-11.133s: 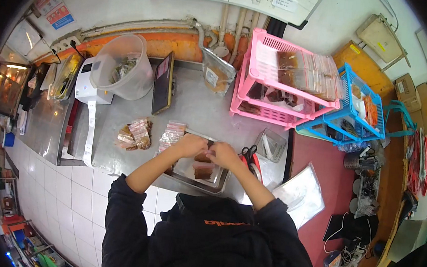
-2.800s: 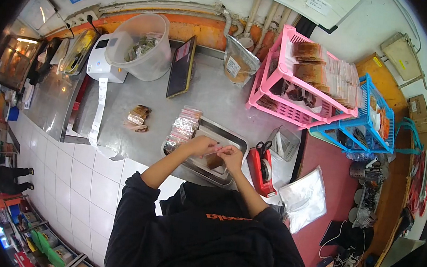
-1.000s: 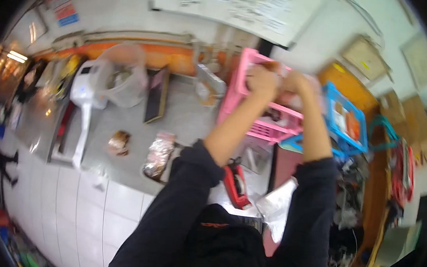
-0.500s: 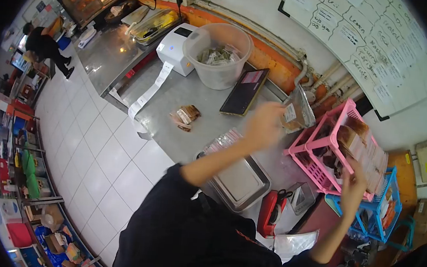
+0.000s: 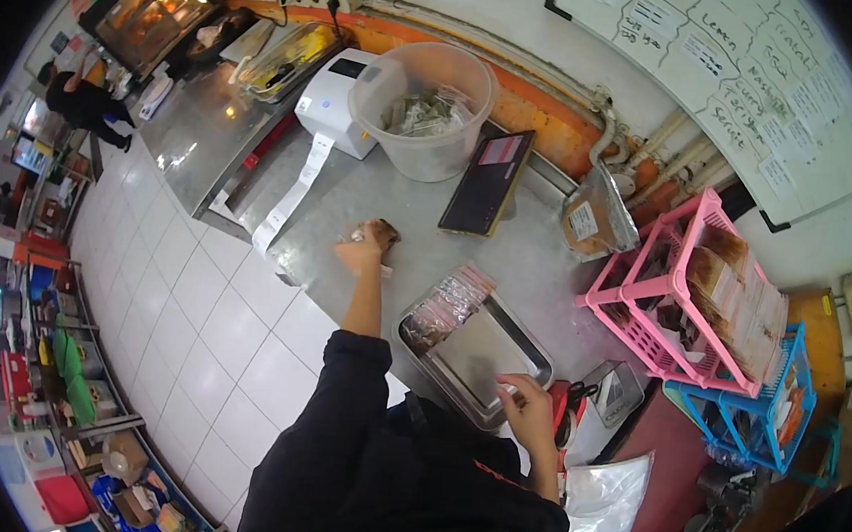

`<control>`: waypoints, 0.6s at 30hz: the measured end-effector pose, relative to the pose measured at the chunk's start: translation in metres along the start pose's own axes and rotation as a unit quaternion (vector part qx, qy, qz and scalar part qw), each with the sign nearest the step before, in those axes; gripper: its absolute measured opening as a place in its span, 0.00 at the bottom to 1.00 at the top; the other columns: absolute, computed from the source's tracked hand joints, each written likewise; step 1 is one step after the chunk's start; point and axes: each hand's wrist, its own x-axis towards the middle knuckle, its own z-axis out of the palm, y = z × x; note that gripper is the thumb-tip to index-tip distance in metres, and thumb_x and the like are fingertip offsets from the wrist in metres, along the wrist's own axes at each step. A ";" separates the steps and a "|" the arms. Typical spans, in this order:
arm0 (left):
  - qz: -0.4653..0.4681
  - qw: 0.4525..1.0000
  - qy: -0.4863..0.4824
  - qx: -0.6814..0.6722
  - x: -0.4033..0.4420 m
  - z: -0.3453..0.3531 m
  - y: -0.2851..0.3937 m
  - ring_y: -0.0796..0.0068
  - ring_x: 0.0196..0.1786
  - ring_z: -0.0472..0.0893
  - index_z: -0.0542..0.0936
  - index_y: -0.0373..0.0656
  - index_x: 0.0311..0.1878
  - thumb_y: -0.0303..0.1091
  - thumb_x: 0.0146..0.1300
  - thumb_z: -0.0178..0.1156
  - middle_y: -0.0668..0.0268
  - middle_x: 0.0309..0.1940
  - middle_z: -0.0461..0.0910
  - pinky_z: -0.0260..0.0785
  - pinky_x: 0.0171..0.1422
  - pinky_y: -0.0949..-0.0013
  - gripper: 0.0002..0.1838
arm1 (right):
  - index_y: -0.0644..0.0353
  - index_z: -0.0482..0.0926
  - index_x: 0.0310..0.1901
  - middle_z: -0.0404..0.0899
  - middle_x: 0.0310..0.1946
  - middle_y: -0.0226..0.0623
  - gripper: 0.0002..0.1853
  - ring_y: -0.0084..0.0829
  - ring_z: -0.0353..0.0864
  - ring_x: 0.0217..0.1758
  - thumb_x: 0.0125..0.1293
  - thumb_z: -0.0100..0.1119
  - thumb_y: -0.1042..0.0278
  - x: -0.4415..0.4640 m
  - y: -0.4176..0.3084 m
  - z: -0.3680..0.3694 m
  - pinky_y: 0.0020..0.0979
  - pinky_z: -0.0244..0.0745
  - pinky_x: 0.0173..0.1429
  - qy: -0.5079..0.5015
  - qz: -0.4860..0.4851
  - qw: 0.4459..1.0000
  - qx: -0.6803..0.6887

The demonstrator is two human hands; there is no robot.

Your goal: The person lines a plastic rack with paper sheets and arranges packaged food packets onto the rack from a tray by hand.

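Note:
My left hand (image 5: 360,251) is closed around the small clear packets of brown food (image 5: 386,233) on the steel table; the fingers hide part of them. Over the near right rim of a metal tray (image 5: 487,356) is my right hand (image 5: 529,410), its fingers bent and apart, with nothing visible in them. A row of flat clear packets (image 5: 451,306) lies along the tray's left side. Just right of that hand are a red tape dispenser (image 5: 563,402) and black-handled scissors (image 5: 576,393).
A label printer (image 5: 337,99) trails a paper strip beside a clear bucket of packets (image 5: 423,156). Behind the tray lie a dark tablet (image 5: 488,181) and a foil-like pouch (image 5: 590,222). Pink (image 5: 631,332) and blue baskets (image 5: 733,430) stand right. Another person (image 5: 88,104) stands far left.
My left hand has moved left from near the pouch onto the brown packets. My right hand has come from the pink basket to the tray's rim. The view has shifted slightly.

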 end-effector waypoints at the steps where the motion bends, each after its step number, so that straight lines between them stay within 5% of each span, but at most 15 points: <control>1: 0.025 1.000 0.009 -0.015 0.000 0.003 -0.003 0.53 0.46 0.77 0.68 0.26 0.48 0.56 0.45 0.67 0.44 0.44 0.74 0.71 0.46 0.56 0.41 | 0.57 0.80 0.42 0.80 0.37 0.37 0.10 0.28 0.75 0.25 0.58 0.60 0.71 -0.002 -0.001 0.001 0.26 0.70 0.32 -0.005 -0.006 1.000 -0.014; 6: 0.179 0.984 -0.007 0.008 0.005 -0.011 0.001 0.53 0.29 0.80 0.77 0.31 0.32 0.44 0.53 0.65 0.51 0.25 0.80 0.71 0.36 0.59 0.21 | 0.57 0.80 0.41 0.79 0.37 0.36 0.09 0.31 0.76 0.26 0.59 0.59 0.68 -0.012 0.006 -0.002 0.28 0.71 0.33 0.020 -0.017 0.999 -0.047; 8: 0.416 0.905 -0.076 0.044 -0.006 -0.030 0.016 0.52 0.27 0.79 0.78 0.33 0.30 0.39 0.54 0.64 0.50 0.25 0.79 0.70 0.32 0.61 0.15 | 0.56 0.80 0.41 0.79 0.36 0.36 0.09 0.32 0.77 0.26 0.59 0.59 0.68 -0.015 0.013 -0.002 0.29 0.72 0.33 0.025 -0.015 0.998 -0.052; 9: 0.473 0.861 -0.190 -0.001 -0.010 -0.040 0.025 0.51 0.28 0.78 0.80 0.37 0.32 0.37 0.55 0.62 0.50 0.27 0.79 0.70 0.33 0.62 0.11 | 0.56 0.80 0.41 0.79 0.35 0.36 0.09 0.32 0.77 0.26 0.59 0.59 0.68 -0.017 0.017 -0.002 0.29 0.72 0.33 0.024 -0.018 0.998 -0.059; 10: 0.474 0.856 -0.207 -0.002 -0.030 -0.055 0.040 0.51 0.28 0.78 0.80 0.37 0.32 0.37 0.55 0.62 0.50 0.27 0.79 0.70 0.33 0.62 0.11 | 0.56 0.80 0.41 0.79 0.35 0.36 0.09 0.32 0.77 0.26 0.59 0.59 0.68 -0.019 0.019 -0.002 0.29 0.72 0.33 0.034 -0.004 0.997 -0.062; 12: 0.500 0.752 -0.427 0.045 -0.074 -0.089 0.073 0.52 0.31 0.78 0.82 0.39 0.35 0.37 0.55 0.61 0.53 0.29 0.80 0.70 0.36 0.62 0.11 | 0.57 0.80 0.41 0.79 0.34 0.37 0.09 0.33 0.77 0.26 0.59 0.59 0.67 -0.020 0.022 -0.001 0.30 0.72 0.34 0.015 -0.001 0.998 -0.061; 13: 0.499 0.744 -0.443 0.045 -0.096 -0.096 0.080 0.52 0.31 0.78 0.82 0.39 0.35 0.37 0.55 0.61 0.53 0.29 0.80 0.70 0.36 0.62 0.11 | 0.57 0.80 0.41 0.79 0.34 0.37 0.09 0.33 0.77 0.26 0.59 0.59 0.67 -0.020 0.024 -0.001 0.30 0.72 0.34 0.024 0.014 0.998 -0.064; 15: 0.596 0.581 -0.551 0.064 -0.145 -0.101 0.083 0.59 0.34 0.80 0.82 0.41 0.35 0.36 0.52 0.65 0.56 0.29 0.81 0.70 0.38 0.66 0.10 | 0.57 0.80 0.40 0.79 0.34 0.37 0.09 0.33 0.77 0.26 0.59 0.59 0.67 -0.017 0.030 0.002 0.31 0.72 0.34 0.015 0.014 0.997 -0.073; 18: 0.606 0.449 -0.649 0.104 -0.207 -0.080 0.048 0.57 0.38 0.79 0.82 0.46 0.37 0.41 0.50 0.64 0.59 0.31 0.80 0.70 0.44 0.61 0.13 | 0.57 0.80 0.40 0.79 0.34 0.38 0.09 0.32 0.77 0.26 0.58 0.58 0.68 -0.011 0.056 0.012 0.30 0.72 0.35 0.039 0.025 0.998 -0.047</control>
